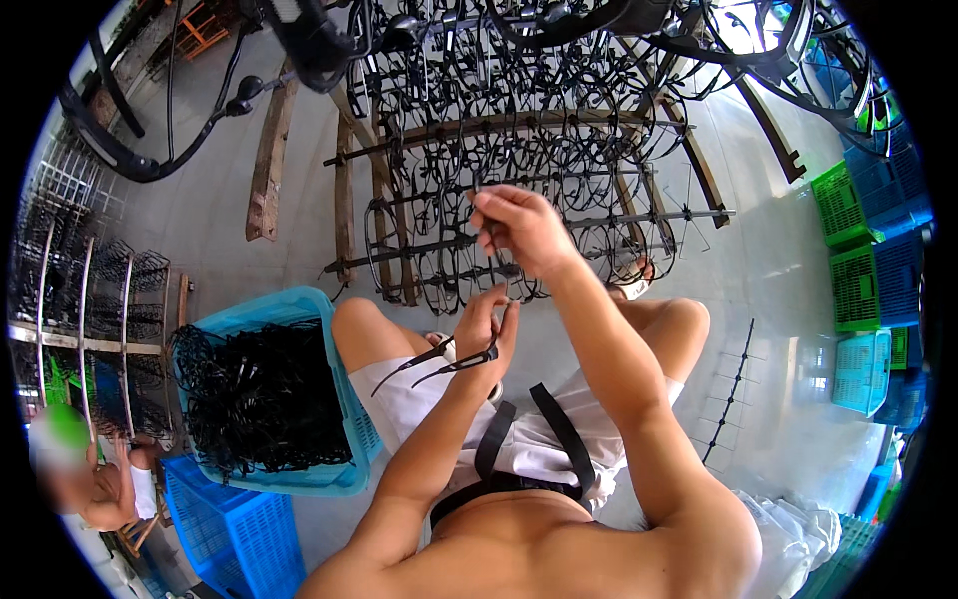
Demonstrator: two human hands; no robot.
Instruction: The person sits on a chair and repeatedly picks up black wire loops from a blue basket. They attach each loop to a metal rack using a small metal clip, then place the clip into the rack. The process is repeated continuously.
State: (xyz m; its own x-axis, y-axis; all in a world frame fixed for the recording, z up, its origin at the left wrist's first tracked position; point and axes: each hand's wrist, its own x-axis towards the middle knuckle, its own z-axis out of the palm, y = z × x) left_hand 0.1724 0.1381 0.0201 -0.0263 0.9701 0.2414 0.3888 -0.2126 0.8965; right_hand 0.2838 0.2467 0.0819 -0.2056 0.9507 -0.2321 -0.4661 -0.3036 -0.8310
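My left hand (486, 329) is closed around a black eyeglass frame (469, 361), whose two thin temples stick out to the left over my thigh. Above it, my right hand (526, 232) pinches with thumb and fingertips at the front of a rack. A thin dark strip (493, 258) shows between the two hands; whether it belongs to the rack or is held is unclear. Beyond my hands, rows of black eyeglass frames (439, 195) hang on dark pronged rods (439, 247), which lie across wooden bars (344, 200).
By my left knee stands a light-blue basket (334, 399) heaped with black frames (264, 399), a blue crate (235, 529) behind it. A pronged rod (736, 389) lies on the floor at right. Stacked green crates (855, 290) line the right. Another person (110, 484) sits far left.
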